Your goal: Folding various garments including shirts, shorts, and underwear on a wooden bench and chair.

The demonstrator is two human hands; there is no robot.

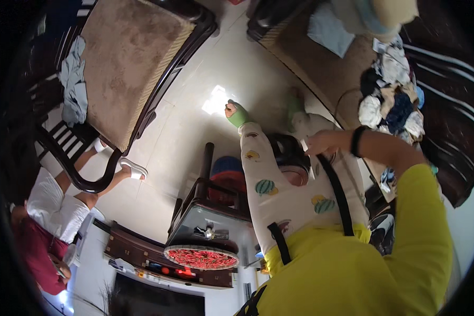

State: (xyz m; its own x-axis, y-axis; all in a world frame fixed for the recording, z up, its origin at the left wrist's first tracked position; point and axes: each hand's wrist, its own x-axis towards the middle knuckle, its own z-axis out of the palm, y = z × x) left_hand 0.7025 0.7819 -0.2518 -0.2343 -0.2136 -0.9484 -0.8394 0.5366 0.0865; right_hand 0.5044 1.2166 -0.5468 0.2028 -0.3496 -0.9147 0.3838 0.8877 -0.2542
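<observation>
My right hand [323, 143] with a black wristband [357, 141] hangs before my legs in printed trousers [320, 193], its fingers bent. The upper end of a loose black strap [336, 193] lies by the fingers. Whether they hold it or anything else cannot be made out. My left hand is out of view. To the right of my right hand, a heap of mixed clothes [397, 108] lies on a brown-cushioned wooden sofa [320, 67]. Further along the seat is a light blue-grey folded cloth [330, 29].
A round woven tray [170, 258] of red chillies stands at a glass-topped table [205, 217]. Red and blue basins [227, 177] sit beneath it. A person [47, 241] is at the left, beside a second sofa [130, 51] with a grey garment [74, 83]. A blurred beige object [395, 14] hangs at top right.
</observation>
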